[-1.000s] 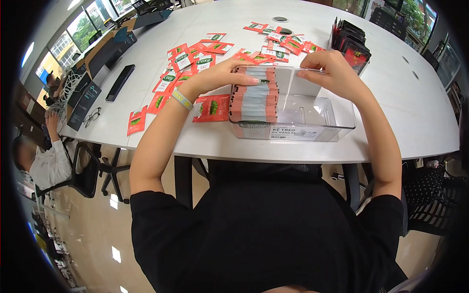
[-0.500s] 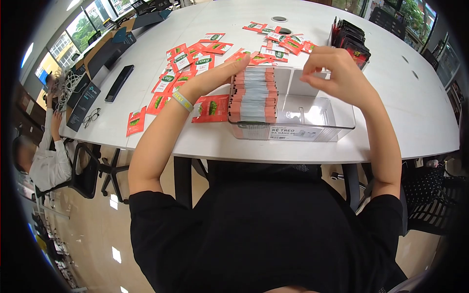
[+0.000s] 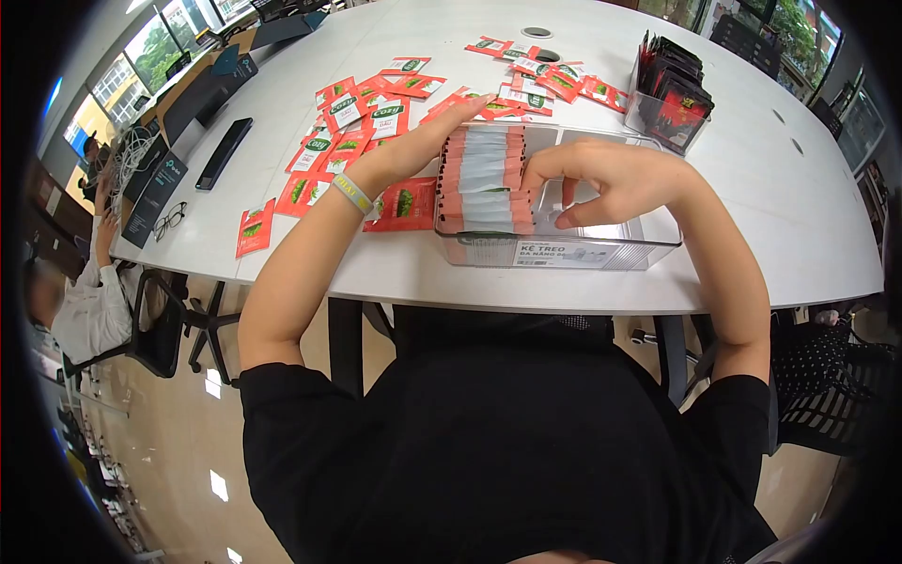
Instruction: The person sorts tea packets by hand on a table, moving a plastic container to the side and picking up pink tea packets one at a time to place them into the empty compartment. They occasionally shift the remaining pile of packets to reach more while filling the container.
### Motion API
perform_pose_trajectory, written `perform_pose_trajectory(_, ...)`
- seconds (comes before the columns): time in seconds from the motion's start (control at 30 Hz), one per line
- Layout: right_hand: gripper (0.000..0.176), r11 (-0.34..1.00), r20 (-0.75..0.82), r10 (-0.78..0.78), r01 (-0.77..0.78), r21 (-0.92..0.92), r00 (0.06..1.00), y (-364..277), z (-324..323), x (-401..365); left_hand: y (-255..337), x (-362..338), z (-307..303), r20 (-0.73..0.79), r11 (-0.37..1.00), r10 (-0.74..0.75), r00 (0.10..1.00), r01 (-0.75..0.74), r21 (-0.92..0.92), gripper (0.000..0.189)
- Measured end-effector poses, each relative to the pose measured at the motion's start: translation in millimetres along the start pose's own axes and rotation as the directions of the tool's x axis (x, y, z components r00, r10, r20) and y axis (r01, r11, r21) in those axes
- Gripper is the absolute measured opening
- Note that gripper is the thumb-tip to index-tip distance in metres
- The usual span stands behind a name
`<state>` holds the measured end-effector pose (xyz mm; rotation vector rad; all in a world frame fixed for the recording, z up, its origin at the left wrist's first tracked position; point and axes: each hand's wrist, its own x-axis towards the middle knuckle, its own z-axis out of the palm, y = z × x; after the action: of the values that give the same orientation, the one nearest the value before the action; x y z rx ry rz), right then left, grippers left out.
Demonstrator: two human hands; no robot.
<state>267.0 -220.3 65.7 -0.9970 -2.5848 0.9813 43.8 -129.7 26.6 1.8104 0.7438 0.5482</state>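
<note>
A clear plastic organizer box (image 3: 648, 246) with a printed label stands near the table's front edge. Its left compartment holds a tight row of pink sachets (image 3: 484, 193) with pale middles. My left hand (image 3: 442, 136) lies stretched along the box's back left corner; part of its fingers is hidden. Inside the box is my right hand (image 3: 611, 183), its thumb and fingers bent but apart, with fingertips at the right side of the sachet row. Nothing shows in its grasp. Loose red sachets (image 3: 349, 148) lie scattered left of the box, one beside its left wall.
More red sachets (image 3: 561, 83) lie behind the box. A clear container (image 3: 648, 111) of dark packets stands at the back right. On the left are a phone (image 3: 224, 153), glasses (image 3: 170, 221), open cartons (image 3: 197, 99) and a seated person in a white sleeve (image 3: 94, 315).
My right hand has come down and left from above the box into it, reaching the sachet row. My left hand stays at the back left corner. The view has shifted slightly.
</note>
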Motion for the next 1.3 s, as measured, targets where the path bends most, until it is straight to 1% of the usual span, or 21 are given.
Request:
perform_pose_trajectory(0.07,0.028,1.0,-0.006,0.006,-0.005,0.014,1.0,0,1,-1,-3,1,-2,-0.011,1.0,-0.026,1.0,0.026,-0.003,0.069)
perform_pose_trajectory(0.13,0.028,1.0,-0.014,0.01,-0.009,0.014,1.0,0,2,-2,-8,6,-6,0.044,0.997,-0.072,0.996,0.073,-0.021,0.069)
perform_pose_trajectory(0.17,0.028,1.0,-0.014,0.009,-0.009,0.015,1.0,0,2,-2,-5,4,-4,0.045,0.997,-0.074,0.996,0.075,-0.021,0.069)
perform_pose_trajectory(0.27,0.029,0.999,0.022,0.026,-0.026,-0.027,0.999,1,1,-1,4,-1,0,0.039,0.994,-0.107,0.994,0.108,-0.019,0.066)
perform_pose_trajectory(0.33,0.029,0.985,0.019,0.122,-0.118,-0.127,0.992,1,1,-1,2,1,-2,0.08,0.989,-0.133,0.988,0.137,-0.051,0.064)
perform_pose_trajectory(0.37,0.029,0.985,0.019,0.122,-0.119,-0.127,0.992,0,2,-1,2,1,-2,0.081,0.989,-0.133,0.988,0.137,-0.052,0.064)
perform_pose_trajectory(0.43,0.027,0.987,-0.051,0.091,-0.097,-0.127,0.995,-3,3,-1,3,0,-1,0.057,0.992,-0.118,0.991,0.121,-0.046,0.063)
perform_pose_trajectory(0.47,0.027,0.987,-0.048,0.091,-0.096,-0.127,0.995,-2,4,-1,5,-2,0,0.055,0.991,-0.119,0.991,0.122,-0.048,0.063)
perform_pose_trajectory(0.53,0.025,0.987,-0.052,0.041,-0.048,-0.151,0.998,1,6,-1,7,-4,1,0.059,0.993,-0.097,0.993,0.101,-0.065,0.062)
perform_pose_trajectory(0.67,0.025,0.981,-0.041,0.054,-0.061,-0.184,0.998,0,4,-2,6,-2,0,0.065,0.991,-0.111,0.992,0.116,-0.07,0.062)
perform_pose_trajectory(0.73,0.028,0.96,-0.093,0.061,-0.084,-0.267,0.994,1,3,-2,4,0,-2,0.08,0.993,-0.102,0.992,0.106,-0.05,0.062)
perform_pose_trajectory(0.83,0.032,0.97,-0.126,0.046,-0.074,-0.231,0.991,-1,6,-1,7,-1,-3,0.107,0.992,-0.121,0.987,0.125,-0.032,0.063)
perform_pose_trajectory(0.93,0.034,0.967,-0.149,0.003,-0.041,-0.252,0.989,2,8,-3,5,1,-3,0.096,0.992,-0.124,0.988,0.126,-0.016,0.066)
perform_pose_trajectory(1.07,0.035,0.967,-0.151,0.045,-0.08,-0.24,0.988,-1,9,-4,5,2,-4,0.097,0.988,-0.153,0.983,0.153,0.005,0.069)
perform_pose_trajectory(1.13,0.035,0.962,-0.182,0.017,-0.066,-0.265,0.983,0,10,-4,7,0,-3,0.074,0.989,-0.145,0.987,0.144,0.023,0.068)
perform_pose_trajectory(1.27,0.035,0.955,-0.177,0.003,-0.056,-0.29,0.984,3,11,-4,-3,6,-7,0.056,0.985,-0.172,0.984,0.171,0.019,0.067)
perform_pose_trajectory(1.3,0.034,0.957,-0.201,-0.032,-0.028,-0.29,0.979,4,12,-5,0,5,-6,0.062,0.986,-0.167,0.984,0.166,0.021,0.067)
